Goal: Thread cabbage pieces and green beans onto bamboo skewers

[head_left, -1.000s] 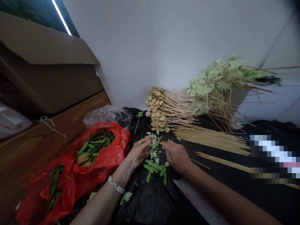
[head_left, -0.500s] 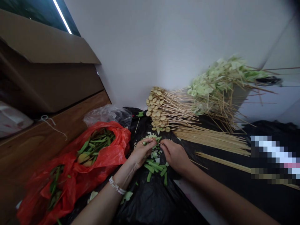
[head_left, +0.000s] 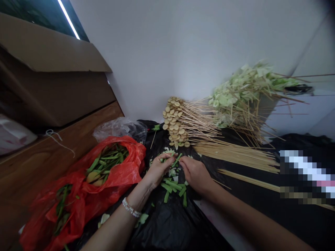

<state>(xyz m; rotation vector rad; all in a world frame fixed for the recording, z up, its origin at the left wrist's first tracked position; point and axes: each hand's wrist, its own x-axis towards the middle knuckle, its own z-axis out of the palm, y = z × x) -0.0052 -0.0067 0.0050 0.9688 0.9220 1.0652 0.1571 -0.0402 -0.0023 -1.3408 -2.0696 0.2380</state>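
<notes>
My left hand (head_left: 159,169), with a beaded bracelet at its wrist, pinches a piece of green bean (head_left: 177,159) that slants up between the two hands. Facing it, my right hand (head_left: 195,173) is closed, thumb against the fingers, on a bamboo skewer (head_left: 222,183) whose tail shows past the wrist. The skewer's tip is hidden at the fingers. Just below the hands lie several cut green bean pieces (head_left: 172,185) on black plastic sheeting (head_left: 167,226), with cabbage scraps around them.
At left, a red plastic bag (head_left: 123,174) holds green beans. Skewered potato slices (head_left: 176,122) lie ahead, beside a row of bare skewers (head_left: 238,153). Cabbage skewers (head_left: 240,87) are piled at back right. A clear plastic bag (head_left: 120,129) and a cardboard box (head_left: 57,94) stand left.
A green bean piece now shows upright and slanting between my fingertips, where a thin stick showed before. Both hands stay in nearly the same place.
</notes>
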